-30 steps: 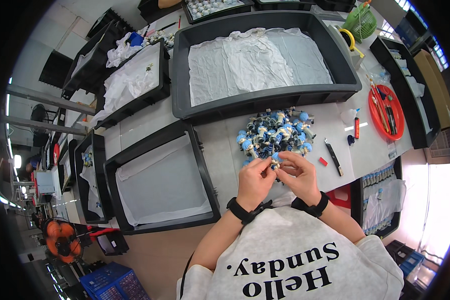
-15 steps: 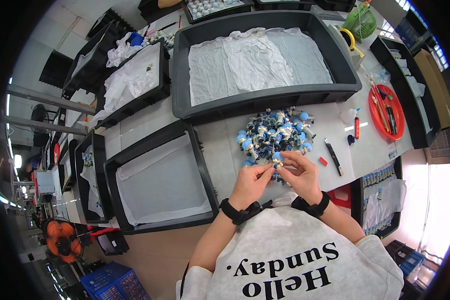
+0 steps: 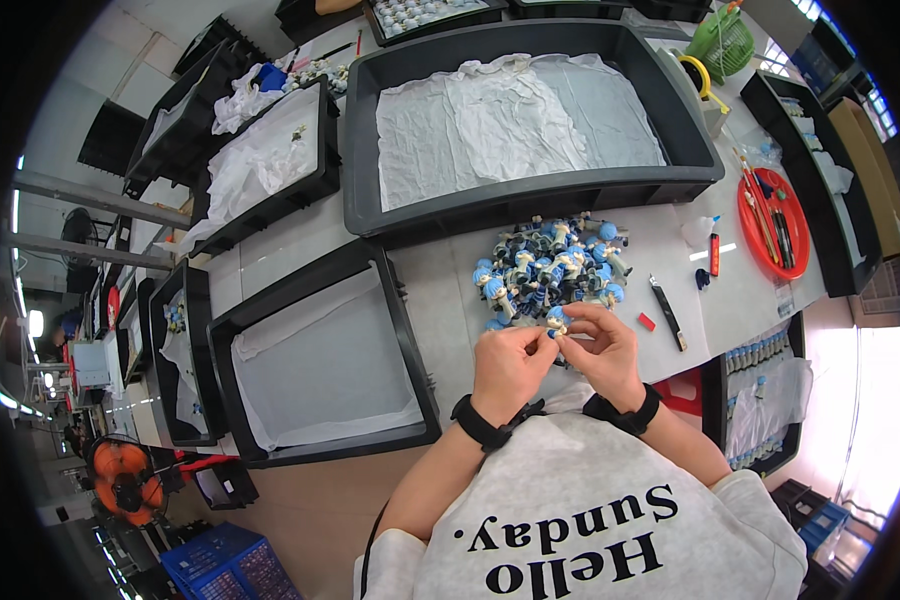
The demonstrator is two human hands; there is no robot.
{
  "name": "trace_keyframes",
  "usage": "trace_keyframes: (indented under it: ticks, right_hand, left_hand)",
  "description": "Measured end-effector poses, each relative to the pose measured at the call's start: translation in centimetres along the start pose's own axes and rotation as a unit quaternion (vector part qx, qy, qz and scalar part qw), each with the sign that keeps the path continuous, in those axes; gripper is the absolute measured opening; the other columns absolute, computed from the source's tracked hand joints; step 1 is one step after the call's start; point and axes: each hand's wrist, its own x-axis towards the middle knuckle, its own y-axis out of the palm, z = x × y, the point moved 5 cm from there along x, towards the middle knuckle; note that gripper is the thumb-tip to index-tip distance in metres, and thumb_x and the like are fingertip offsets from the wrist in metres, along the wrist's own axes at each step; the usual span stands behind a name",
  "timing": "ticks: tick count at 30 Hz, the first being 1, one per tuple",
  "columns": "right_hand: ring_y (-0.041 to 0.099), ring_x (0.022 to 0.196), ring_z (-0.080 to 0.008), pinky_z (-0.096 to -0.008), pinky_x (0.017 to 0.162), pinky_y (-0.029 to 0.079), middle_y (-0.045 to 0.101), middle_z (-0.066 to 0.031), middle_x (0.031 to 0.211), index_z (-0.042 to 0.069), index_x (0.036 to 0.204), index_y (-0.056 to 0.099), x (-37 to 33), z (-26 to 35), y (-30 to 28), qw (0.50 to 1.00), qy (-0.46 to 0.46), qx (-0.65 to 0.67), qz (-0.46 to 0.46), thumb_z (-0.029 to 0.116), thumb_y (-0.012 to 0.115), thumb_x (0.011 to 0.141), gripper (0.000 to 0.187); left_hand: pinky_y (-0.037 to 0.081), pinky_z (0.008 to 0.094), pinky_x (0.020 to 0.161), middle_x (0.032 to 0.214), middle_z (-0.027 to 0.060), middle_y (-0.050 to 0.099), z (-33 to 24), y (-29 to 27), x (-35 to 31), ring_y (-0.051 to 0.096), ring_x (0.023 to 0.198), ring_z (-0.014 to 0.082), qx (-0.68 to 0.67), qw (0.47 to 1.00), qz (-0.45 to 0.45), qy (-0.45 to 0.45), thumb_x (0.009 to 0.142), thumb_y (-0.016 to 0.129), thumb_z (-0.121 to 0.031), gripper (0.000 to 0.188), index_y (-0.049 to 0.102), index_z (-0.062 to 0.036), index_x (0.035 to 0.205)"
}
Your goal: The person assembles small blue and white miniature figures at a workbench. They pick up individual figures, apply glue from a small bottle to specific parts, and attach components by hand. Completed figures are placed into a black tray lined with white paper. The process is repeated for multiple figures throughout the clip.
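Both my hands meet over the table's near edge and pinch one small blue-haired figurine (image 3: 556, 320) between their fingertips. My left hand (image 3: 507, 362) grips it from the left, my right hand (image 3: 603, 348) from the right. Each wrist wears a black band. Just beyond my fingers lies a heap of several similar blue and white figurines (image 3: 550, 263) on the white table top.
A black tray lined with white cloth (image 3: 260, 345) sits left of my hands. A large black bin with white cloth (image 3: 690, 150) stands behind the heap. A black knife (image 3: 667, 312), a red round tray with tools (image 3: 752, 230) and a small red piece (image 3: 647, 321) lie to the right.
My hands stay in the same spot, turning the figurine slightly between the fingertips. The heap and the trays have not moved.
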Motion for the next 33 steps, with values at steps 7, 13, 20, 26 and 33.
trace_keyframes:
  ticks: [7, 13, 20, 26, 33]
  right_hand:
    - [0.058, 0.085, -0.0137, -0.0249, 0.072, 0.054, 0.051, -0.0087, 0.105, -0.004, 0.103, 0.054, -0.1, 0.4, 0.0, 0.999, -0.020, -0.026, -0.012, -0.007, 0.063, 0.072, 0.033]
    - [0.058, 0.088, -0.0137, -0.0249, 0.072, 0.054, 0.052, -0.0094, 0.105, -0.005, 0.103, 0.054, 0.0, 0.4, -0.1, 1.000, -0.011, -0.008, -0.006, -0.007, 0.062, 0.073, 0.031]
    - [0.058, 0.089, -0.0138, -0.0245, 0.072, 0.053, 0.056, -0.0113, 0.104, -0.007, 0.107, 0.053, 0.1, 0.5, -0.3, 1.000, 0.002, 0.011, 0.005, -0.008, 0.060, 0.074, 0.033]
    - [0.058, 0.089, -0.0131, -0.0237, 0.072, 0.052, 0.058, -0.0111, 0.105, -0.007, 0.108, 0.054, 0.1, 0.3, -0.6, 1.000, -0.005, -0.004, 0.010, -0.007, 0.060, 0.075, 0.033]
    - [0.059, 0.089, -0.0138, -0.0238, 0.073, 0.051, 0.059, -0.0109, 0.104, -0.007, 0.108, 0.055, 0.1, 0.4, -0.7, 1.000, 0.002, 0.003, 0.013, -0.006, 0.059, 0.076, 0.033]
  left_hand:
    - [0.039, 0.0306, 0.043, 0.056, 0.0140, 0.055, -0.5, 0.1, -0.4, 0.053, 0.045, 0.0231, -0.001, 0.999, -0.032, 0.039, 0.072, 0.059, -0.006, 0.008, 0.061, 0.0009, 0.070]
    - [0.038, 0.0309, 0.043, 0.056, 0.0146, 0.054, -0.8, -0.2, -0.3, 0.052, 0.045, 0.0236, 0.003, 0.997, -0.019, 0.074, 0.072, 0.059, -0.005, 0.007, 0.060, 0.0014, 0.072]
    - [0.038, 0.0257, 0.044, 0.060, 0.0117, 0.058, -1.1, -0.4, -0.5, 0.051, 0.047, 0.0129, 0.024, 0.996, 0.020, 0.080, 0.075, 0.058, -0.002, 0.011, 0.064, 0.0042, 0.082]
    - [0.038, 0.0279, 0.044, 0.058, 0.0126, 0.054, -1.1, -0.3, -0.6, 0.050, 0.046, 0.0182, 0.004, 0.996, 0.021, 0.092, 0.074, 0.057, -0.002, 0.008, 0.061, 0.0030, 0.079]
    - [0.040, 0.0234, 0.046, 0.061, 0.0092, 0.058, -1.1, -0.4, -0.6, 0.052, 0.050, 0.0095, 0.001, 0.993, 0.052, 0.103, 0.078, 0.057, -0.001, 0.014, 0.063, 0.0046, 0.089]
